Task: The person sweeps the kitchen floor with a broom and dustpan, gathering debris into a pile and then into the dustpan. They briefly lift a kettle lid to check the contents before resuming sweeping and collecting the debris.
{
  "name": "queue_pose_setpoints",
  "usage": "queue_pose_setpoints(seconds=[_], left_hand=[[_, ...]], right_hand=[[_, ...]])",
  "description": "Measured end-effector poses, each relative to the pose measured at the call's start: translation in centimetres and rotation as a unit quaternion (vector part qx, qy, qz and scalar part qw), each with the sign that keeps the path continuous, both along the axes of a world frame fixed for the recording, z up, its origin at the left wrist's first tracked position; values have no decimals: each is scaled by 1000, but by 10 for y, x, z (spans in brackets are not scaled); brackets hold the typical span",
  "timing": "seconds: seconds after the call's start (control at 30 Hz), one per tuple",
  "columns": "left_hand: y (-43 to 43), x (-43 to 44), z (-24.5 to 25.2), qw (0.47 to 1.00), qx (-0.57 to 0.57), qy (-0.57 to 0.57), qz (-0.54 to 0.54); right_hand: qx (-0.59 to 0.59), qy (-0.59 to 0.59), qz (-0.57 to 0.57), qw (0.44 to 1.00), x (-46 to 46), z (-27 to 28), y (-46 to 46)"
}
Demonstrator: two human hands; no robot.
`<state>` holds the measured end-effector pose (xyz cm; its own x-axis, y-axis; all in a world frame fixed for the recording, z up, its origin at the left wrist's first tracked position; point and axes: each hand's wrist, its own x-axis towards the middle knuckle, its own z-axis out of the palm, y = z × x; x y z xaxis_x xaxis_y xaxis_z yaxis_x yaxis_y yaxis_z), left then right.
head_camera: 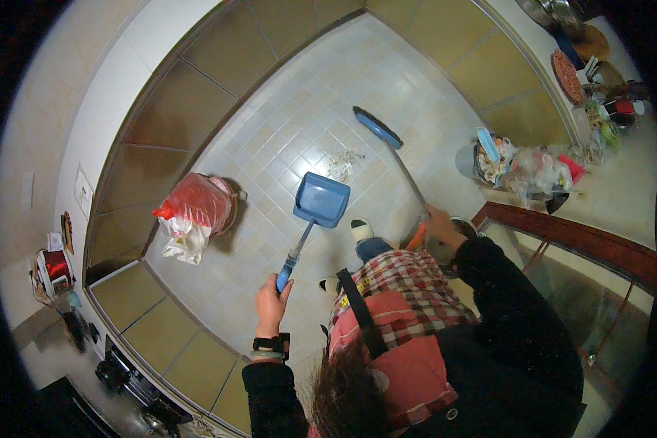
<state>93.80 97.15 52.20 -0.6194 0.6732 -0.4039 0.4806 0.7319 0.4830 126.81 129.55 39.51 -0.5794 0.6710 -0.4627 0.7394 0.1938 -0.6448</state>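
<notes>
My left hand (pixel 272 302) is closed around the blue handle of a long-handled dustpan (pixel 323 198), whose blue pan lies at the middle of the tiled floor. A small patch of loose debris (pixel 346 163) lies just beyond the pan's far edge. My right hand (pixel 442 225) grips the handle of a broom. The broom's blue head with dark bristles (pixel 379 127) is on the floor beyond the debris, up and to the right of it. Broom and debris are apart.
A bucket-like container with a red plastic bag (pixel 200 202) and a white bag stands at left. At right are an overfilled waste bin (pixel 469 160), a metal pot (pixel 464 225) and a wood-framed glass door (pixel 569 238). Tiled cabinets and counters surround the floor.
</notes>
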Motion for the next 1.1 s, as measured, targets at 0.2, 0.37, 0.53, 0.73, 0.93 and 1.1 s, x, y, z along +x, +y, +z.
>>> queue_pose_setpoints(seconds=[0.2,0.37,0.53,0.73,0.93,1.1], left_hand=[[5,0,-1,1000,-1,17,-18],[1,0,-6,999,7,25,-26],[-2,3,-8,998,22,45,-34],[1,5,-4,999,2,36,-27],[1,10,-2,998,-3,47,-31],[0,15,-5,998,-11,54,-20]], right_hand=[[34,-196,14,980,-63,-30,-73],[-181,-95,-81,976,-36,17,-87],[59,-77,49,994,3,35,-75],[112,-87,93,986,-32,-18,8],[126,-114,181,969,-72,-63,-6],[-17,-200,165,966,-35,-43,-95]])
